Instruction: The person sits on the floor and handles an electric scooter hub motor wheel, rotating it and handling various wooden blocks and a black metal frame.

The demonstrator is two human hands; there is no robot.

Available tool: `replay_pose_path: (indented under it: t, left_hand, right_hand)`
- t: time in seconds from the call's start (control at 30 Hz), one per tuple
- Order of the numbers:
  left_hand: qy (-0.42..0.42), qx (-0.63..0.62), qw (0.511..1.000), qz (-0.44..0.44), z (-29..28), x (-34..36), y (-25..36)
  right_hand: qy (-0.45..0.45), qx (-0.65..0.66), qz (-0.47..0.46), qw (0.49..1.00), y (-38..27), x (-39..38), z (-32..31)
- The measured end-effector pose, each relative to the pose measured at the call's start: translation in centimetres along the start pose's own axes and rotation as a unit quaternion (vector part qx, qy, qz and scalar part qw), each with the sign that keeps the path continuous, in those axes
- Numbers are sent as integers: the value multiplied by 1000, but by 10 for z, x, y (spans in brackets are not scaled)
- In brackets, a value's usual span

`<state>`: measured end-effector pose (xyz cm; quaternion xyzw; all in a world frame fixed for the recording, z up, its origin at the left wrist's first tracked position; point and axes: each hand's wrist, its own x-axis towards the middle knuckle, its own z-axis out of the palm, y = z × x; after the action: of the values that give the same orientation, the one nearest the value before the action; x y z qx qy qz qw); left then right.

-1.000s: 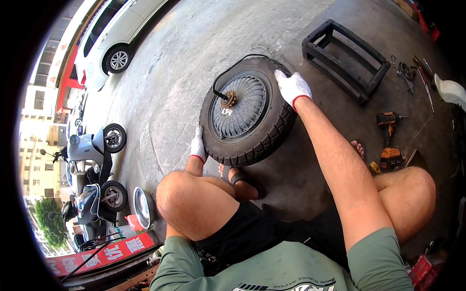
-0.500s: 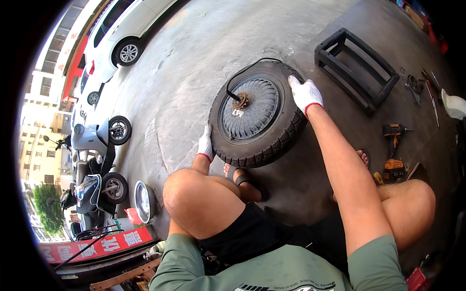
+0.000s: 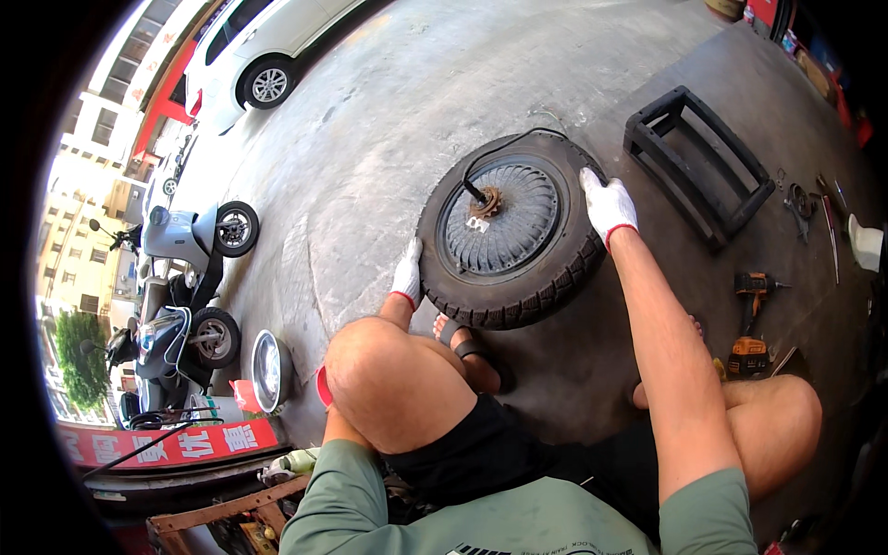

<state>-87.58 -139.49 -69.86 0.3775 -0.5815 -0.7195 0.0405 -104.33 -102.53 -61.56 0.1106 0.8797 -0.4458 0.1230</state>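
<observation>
Between my hands is a motor wheel [image 3: 507, 222] with a black knobbly tyre [image 3: 518, 313] and a grey ribbed hub. Rust marks the hub centre, where a black cable [image 3: 470, 176] leaves the axle and arcs over the far sidewall. The wheel leans, hub face up, with tread showing on its near side. In a white glove with a red cuff, my left hand [image 3: 408, 269] is against the tyre's left side. My right hand [image 3: 608, 205], gloved alike, grips the upper right of the tyre, thumb on the sidewall. The undersides of both hands are hidden.
Right of the wheel stands a black open frame [image 3: 700, 166]. A cordless drill [image 3: 751, 324] lies near my right knee, with hand tools [image 3: 801, 211] beyond. At left are a metal basin [image 3: 271, 371], parked scooters [image 3: 176, 234] and a white car [image 3: 268, 51].
The whole view has shifted, so the wheel, frame and drill appear lower and mostly further right. Both hands remain on the tyre, which looks slightly flatter.
</observation>
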Motion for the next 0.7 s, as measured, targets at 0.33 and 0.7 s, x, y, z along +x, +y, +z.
replay_pose_path:
  t: [0.33,0.7]
  left_hand:
    - [-9,3,1000,-13,3,-1,-1]
    - [4,35,999,12,-9,18,-10]
  right_hand:
    - [17,12,-14,1000,7,1,1]
    - [23,40,-18,999,17,5,5]
